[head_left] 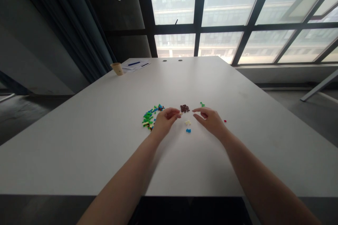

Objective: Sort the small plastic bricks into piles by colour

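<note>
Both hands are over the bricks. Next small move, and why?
Probably bring the right hand in to the small pale brick pinched by the left hand. The right hand looks empty, with its fingers open and pointing toward that brick, and the dark brown brick pile sits just beyond.

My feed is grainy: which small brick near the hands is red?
The lone red brick just right of the right hand; the cream, blue, green and dark brown ones form small clusters left of it.
</note>
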`<state>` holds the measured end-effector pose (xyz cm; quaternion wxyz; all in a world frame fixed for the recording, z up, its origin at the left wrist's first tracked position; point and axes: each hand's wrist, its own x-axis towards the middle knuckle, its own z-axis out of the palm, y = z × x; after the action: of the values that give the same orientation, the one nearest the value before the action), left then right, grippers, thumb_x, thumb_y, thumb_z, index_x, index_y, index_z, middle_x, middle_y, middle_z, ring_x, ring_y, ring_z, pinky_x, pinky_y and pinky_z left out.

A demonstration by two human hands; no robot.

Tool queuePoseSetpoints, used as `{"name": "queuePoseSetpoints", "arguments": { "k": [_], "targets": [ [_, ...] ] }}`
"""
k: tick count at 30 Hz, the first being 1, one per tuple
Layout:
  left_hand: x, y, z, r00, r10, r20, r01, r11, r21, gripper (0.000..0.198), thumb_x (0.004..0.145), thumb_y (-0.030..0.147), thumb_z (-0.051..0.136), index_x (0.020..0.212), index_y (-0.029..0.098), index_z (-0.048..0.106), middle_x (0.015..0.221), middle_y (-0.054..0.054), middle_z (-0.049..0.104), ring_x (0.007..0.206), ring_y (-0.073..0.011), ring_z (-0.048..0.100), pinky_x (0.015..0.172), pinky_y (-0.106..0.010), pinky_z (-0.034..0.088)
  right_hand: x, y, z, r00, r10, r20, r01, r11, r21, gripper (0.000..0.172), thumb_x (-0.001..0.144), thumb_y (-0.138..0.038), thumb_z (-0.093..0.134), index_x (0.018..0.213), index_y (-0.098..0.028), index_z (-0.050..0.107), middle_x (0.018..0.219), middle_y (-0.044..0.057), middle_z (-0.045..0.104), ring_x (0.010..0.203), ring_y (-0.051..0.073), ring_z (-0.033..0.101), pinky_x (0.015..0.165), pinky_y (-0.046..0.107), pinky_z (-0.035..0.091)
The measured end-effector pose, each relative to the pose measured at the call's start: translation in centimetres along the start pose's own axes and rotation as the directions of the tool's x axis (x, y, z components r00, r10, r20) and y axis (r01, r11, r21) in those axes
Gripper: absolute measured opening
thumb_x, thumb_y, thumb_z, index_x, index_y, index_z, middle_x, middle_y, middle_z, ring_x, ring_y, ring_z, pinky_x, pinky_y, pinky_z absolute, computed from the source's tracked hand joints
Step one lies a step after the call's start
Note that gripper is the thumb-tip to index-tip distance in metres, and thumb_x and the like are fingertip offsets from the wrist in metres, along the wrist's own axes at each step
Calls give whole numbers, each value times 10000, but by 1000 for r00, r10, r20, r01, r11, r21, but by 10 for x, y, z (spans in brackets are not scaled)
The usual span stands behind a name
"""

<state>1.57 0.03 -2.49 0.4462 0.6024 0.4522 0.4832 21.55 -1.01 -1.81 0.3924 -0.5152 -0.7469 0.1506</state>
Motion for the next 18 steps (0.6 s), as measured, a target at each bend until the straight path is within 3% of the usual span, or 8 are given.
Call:
{"name": "queuePoseSetpoints", "arguments": {
  "k": [5, 18],
  "targets": [
    [-6, 3, 14, 998, -14, 55, 20, 993, -113, 244, 632, 351, 679, 750, 142, 638, 763, -58, 685, 721, -153, 628, 729, -301, 493, -4, -14, 10, 990, -143, 13, 141, 982, 126, 219, 749, -296, 597, 933, -205, 672, 613, -21, 464, 573, 100, 406, 573, 221, 350],
    [-6, 1, 16, 996, 6, 85, 14, 974, -226, 194, 629, 270, 693, 689, 144, 559, 656, 4, 619, 639, -95, 581, 655, -234, 466, -5, -15, 14, 986, -164, -43, 169, 973, 160, 156, 760, -292, 596, 835, -192, 690, 581, -17, 480, 573, 103, 434, 586, 235, 365]
  ]
}}
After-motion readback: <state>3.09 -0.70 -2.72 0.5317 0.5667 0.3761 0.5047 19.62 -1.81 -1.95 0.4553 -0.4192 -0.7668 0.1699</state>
